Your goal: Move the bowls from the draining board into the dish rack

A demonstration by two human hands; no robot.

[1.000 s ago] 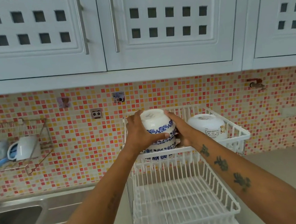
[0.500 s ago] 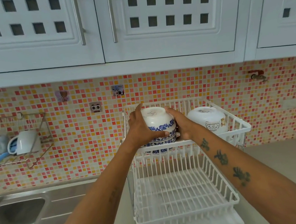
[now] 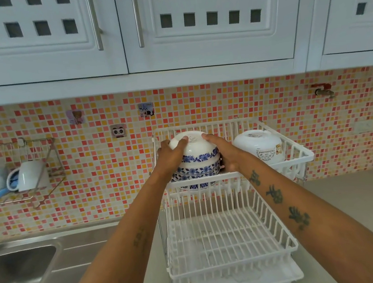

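A stack of upturned white bowls with blue flower bands [image 3: 198, 161] sits in the left half of the upper tier of the white dish rack [image 3: 297, 152]. My left hand [image 3: 171, 158] clasps the stack's left side and my right hand [image 3: 224, 152] its right side, fingers reaching over the top bowl. A plain white upturned bowl with small print [image 3: 258, 146] rests in the right half of the same tier. The steel draining board [image 3: 82, 253] at the lower left carries no bowls in view.
The rack's lower tier [image 3: 228, 240] holds nothing, and a drip tray lies beneath it. A steel sink [image 3: 13, 274] is at the lower left. A wire wall shelf with mugs [image 3: 27, 175] hangs at the left. White cabinets hang overhead. A grey counter [image 3: 348, 198] extends to the right.
The stack of bowls has gone down into the upper tier with both hands on it. My fingers have slid up over the top bowl.
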